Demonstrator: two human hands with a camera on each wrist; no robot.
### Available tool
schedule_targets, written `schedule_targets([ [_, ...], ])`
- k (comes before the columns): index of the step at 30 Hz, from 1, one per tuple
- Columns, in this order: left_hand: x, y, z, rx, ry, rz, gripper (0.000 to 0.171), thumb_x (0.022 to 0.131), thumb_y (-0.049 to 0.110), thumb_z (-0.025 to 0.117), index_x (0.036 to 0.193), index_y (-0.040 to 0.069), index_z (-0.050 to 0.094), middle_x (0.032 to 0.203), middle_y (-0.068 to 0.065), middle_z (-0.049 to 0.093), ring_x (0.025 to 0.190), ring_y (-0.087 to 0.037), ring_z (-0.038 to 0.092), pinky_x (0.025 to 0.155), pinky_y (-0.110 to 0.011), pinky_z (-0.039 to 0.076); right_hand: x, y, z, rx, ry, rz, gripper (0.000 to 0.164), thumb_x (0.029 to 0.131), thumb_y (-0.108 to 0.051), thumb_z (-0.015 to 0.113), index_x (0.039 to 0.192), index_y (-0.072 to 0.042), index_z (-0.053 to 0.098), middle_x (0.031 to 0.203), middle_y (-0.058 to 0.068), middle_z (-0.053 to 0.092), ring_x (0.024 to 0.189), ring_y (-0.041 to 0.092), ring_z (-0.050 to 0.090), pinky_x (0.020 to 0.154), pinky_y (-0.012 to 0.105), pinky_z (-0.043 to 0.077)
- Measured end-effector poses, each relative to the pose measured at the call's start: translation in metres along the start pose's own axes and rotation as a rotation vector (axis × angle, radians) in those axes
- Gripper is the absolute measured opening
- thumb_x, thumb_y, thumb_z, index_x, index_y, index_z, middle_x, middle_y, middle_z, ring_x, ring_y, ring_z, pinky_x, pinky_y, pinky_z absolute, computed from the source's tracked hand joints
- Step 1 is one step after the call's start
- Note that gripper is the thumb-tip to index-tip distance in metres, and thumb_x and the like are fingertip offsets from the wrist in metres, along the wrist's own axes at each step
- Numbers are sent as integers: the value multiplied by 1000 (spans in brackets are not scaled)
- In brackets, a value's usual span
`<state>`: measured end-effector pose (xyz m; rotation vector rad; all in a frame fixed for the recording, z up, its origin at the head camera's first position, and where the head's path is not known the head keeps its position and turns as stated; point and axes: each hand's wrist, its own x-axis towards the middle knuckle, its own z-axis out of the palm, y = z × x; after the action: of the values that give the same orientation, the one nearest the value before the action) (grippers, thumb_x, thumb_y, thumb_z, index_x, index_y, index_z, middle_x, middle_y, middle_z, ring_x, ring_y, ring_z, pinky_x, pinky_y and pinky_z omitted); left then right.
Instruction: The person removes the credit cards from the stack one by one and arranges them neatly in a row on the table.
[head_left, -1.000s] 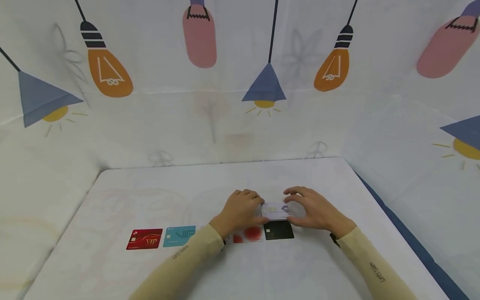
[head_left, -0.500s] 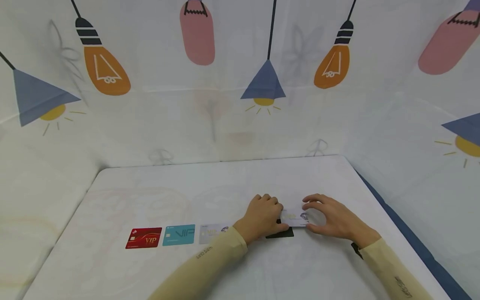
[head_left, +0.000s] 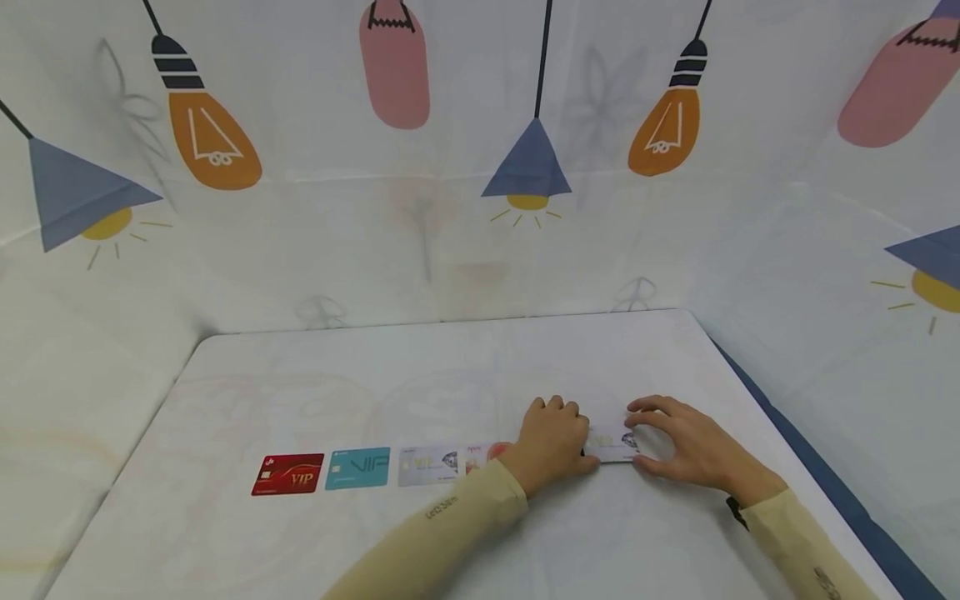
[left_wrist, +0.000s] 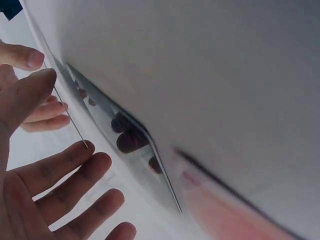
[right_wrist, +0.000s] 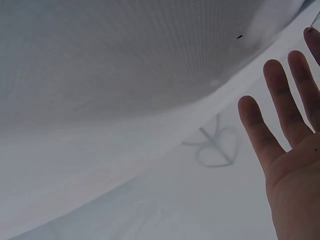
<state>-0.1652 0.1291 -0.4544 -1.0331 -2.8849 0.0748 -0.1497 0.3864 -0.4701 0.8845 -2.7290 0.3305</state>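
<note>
A white VIP card [head_left: 609,443] with a diamond print is held level between both hands, close over the table. My left hand [head_left: 551,442] pinches its left end between thumb and index finger, the other fingers spread in the left wrist view. At its right end, thumb and index finger of my right hand [head_left: 693,447] pinch the card; its other fingers extend in the right wrist view. Under the left hand lies a glossy dark card [left_wrist: 107,117], hidden in the head view, with fingers mirrored in it. A card with red circles [head_left: 477,457] is partly covered by the left forearm.
Further left, a red VIP card [head_left: 287,475], a teal VIP card [head_left: 357,468] and another white VIP card [head_left: 427,464] lie in a row on the white table [head_left: 337,550]. A printed cloth wall [head_left: 337,242] rises behind the table and at its sides.
Both hands have carried the white card rightward and nearer the body, from behind the dark card to its right. The left arm now hides the dark card and uncovers the row's third card.
</note>
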Motion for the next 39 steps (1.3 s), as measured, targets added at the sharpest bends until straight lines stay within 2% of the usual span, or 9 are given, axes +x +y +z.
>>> schedule_targets([
  [6, 3, 12, 2, 11, -9, 13, 42, 87, 67, 65, 87, 25, 72, 94, 7, 64, 89, -15, 56, 77, -33, 46, -9, 4, -2, -17, 2, 0, 48, 69, -34, 91, 111, -25, 72, 127, -3, 62, 108, 20, 62, 86, 45, 53],
  [13, 4, 20, 3, 36, -34, -3, 41, 88, 65, 66, 98, 27, 76, 96, 7, 65, 91, -15, 55, 81, -33, 47, -13, 5, -1, -16, 4, -13, 47, 69, -32, 91, 112, -25, 72, 129, -1, 62, 108, 22, 62, 86, 46, 53],
  [21, -2, 18, 6, 11, -65, -29, 49, 86, 69, 65, 112, 29, 75, 109, 9, 63, 96, -16, 56, 82, -34, 46, -14, 4, -1, -10, -4, -10, 46, 72, -32, 90, 115, -25, 73, 128, 1, 62, 110, 26, 63, 87, 50, 53],
  [26, -8, 13, 7, -42, -42, -34, 59, 86, 70, 65, 125, 26, 67, 120, 9, 60, 103, -16, 56, 84, -33, 45, -16, 4, 0, -7, -15, 4, 47, 74, -35, 89, 117, -24, 74, 128, 2, 63, 112, 26, 62, 88, 51, 52],
  [31, -13, 10, 7, -62, -14, -9, 60, 87, 70, 63, 127, 25, 64, 124, 8, 58, 108, -15, 55, 85, -31, 45, -18, 5, 1, -7, -16, 18, 47, 74, -36, 89, 117, -24, 74, 128, 3, 63, 114, 27, 60, 90, 53, 51],
  [39, -14, 9, 6, -75, -19, -3, 58, 89, 68, 63, 127, 24, 63, 124, 8, 58, 109, -15, 55, 86, -31, 45, -19, 4, 0, 5, -33, 37, 46, 76, -38, 88, 118, -25, 74, 128, 2, 63, 115, 28, 60, 91, 55, 51],
])
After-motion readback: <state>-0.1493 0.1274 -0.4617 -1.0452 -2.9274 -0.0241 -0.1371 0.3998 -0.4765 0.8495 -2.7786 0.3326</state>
